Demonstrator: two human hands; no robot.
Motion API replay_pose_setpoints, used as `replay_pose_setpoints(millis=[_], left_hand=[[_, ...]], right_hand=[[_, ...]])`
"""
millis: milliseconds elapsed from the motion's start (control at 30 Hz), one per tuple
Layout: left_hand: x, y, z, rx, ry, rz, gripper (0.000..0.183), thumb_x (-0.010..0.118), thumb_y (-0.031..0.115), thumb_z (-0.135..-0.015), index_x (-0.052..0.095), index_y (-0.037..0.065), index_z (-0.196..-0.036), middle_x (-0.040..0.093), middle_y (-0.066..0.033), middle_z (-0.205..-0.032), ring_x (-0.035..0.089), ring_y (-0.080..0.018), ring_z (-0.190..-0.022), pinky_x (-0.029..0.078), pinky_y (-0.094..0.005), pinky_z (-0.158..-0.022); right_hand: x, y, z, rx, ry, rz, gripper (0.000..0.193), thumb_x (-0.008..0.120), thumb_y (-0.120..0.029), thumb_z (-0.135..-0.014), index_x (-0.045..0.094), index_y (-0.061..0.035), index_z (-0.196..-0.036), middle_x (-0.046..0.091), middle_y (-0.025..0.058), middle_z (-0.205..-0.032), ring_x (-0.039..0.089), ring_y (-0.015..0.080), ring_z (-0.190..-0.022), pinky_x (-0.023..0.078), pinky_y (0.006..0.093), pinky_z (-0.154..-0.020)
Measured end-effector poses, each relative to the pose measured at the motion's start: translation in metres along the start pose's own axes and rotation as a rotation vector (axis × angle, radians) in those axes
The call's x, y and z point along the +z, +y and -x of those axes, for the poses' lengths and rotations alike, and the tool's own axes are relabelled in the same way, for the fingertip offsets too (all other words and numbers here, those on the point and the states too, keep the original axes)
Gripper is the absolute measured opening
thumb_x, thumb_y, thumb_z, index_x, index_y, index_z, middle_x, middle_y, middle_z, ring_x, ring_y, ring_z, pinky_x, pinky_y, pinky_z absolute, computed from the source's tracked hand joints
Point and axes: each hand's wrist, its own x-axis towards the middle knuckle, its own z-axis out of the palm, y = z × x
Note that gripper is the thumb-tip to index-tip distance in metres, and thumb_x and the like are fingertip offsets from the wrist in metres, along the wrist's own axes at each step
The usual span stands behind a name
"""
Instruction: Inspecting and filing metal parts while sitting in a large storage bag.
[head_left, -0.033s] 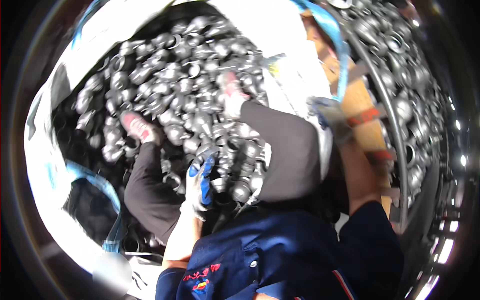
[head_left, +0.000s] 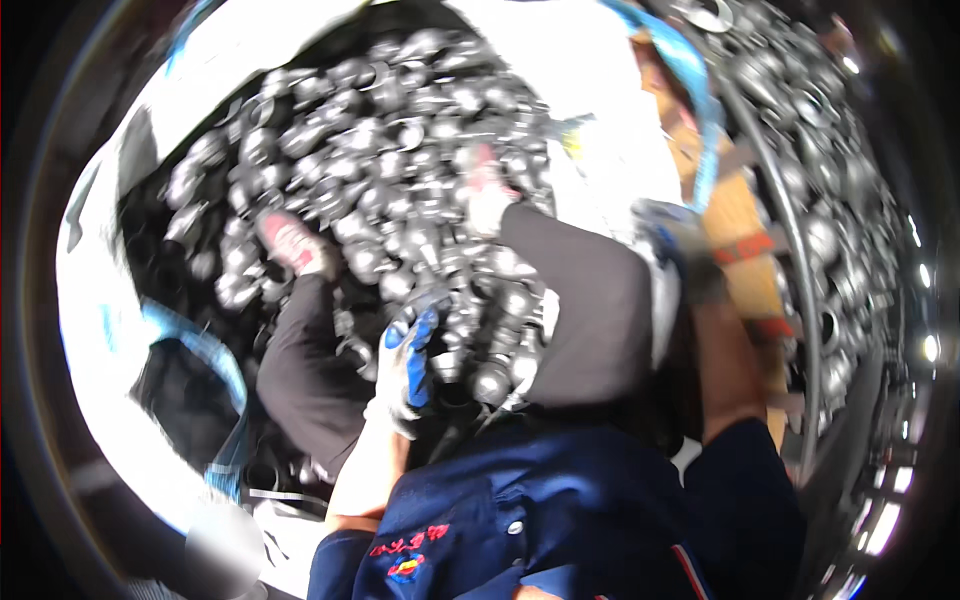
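Observation:
My left hand (head_left: 405, 365), in a white glove with a blue palm, is low over a heap of dark grey metal pipe fittings (head_left: 375, 200). Its fingers close on a dark grey fitting (head_left: 432, 298), partly hidden by the glove. At the right, my gloved right hand (head_left: 678, 240) is against the edge of a large white bag (head_left: 615, 150). Blur hides how its fingers are set. The heap lies inside this bag, and my legs (head_left: 590, 310) stretch over it, with red and white shoes (head_left: 292, 242) resting on the fittings.
Blue straps (head_left: 705, 150) run along the bag's rim, with another looped strap (head_left: 205, 345) at the left. Beyond the right side are a brown board (head_left: 735, 215), a curved dark metal bar (head_left: 790, 240) and a second heap of similar fittings (head_left: 835, 180).
The whole view has shifted slightly, so the bag, legs and heap appear a little further right. My left hand keeps its hold, and my right hand stays by the bag's edge.

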Motion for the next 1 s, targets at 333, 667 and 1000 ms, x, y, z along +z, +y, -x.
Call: replay_pose_setpoints(millis=[333,667,1000], left_hand=[[-0.104,0.133,-0.01,0.76,0.633,-0.258,0.033,0.053,0.022,-0.095,0.055,0.002,-0.122,0.063,-0.0046,-0.099,0.059,-0.0114,-0.087,0.049,-0.0229,-0.072],[-0.167,0.086,-0.214,0.378,0.081,-0.993,0.054,0.066,0.038,-0.081,0.055,0.005,-0.122,0.062,-0.0181,-0.116,0.06,-0.0294,-0.108,0.046,-0.0381,-0.09],[-0.182,0.016,-0.329,-0.017,0.275,-1.543,0.063,0.056,0.063,-0.081,0.067,0.007,-0.107,0.064,-0.0248,-0.104,0.062,-0.0321,-0.102,0.047,-0.0421,-0.089]], right_hand=[[0.118,-0.023,0.021,0.202,-0.476,-0.672,0.037,0.052,-0.011,-0.09,0.05,0.0045,-0.124,0.058,0.0082,-0.072,0.046,0.0082,-0.045,0.035,0.0195,-0.038],[0.159,-0.005,0.002,-0.059,-0.344,0.02,0.015,0.053,-0.007,-0.086,0.059,0.0021,-0.096,0.061,0.0099,-0.075,0.053,0.0097,-0.053,0.04,0.0204,-0.044],[0.165,-0.032,-0.004,0.432,-0.372,-0.564,0.027,0.059,-0.011,-0.084,0.06,0.0055,-0.104,0.062,0.009,-0.079,0.053,0.0059,-0.058,0.04,0.0183,-0.052]])
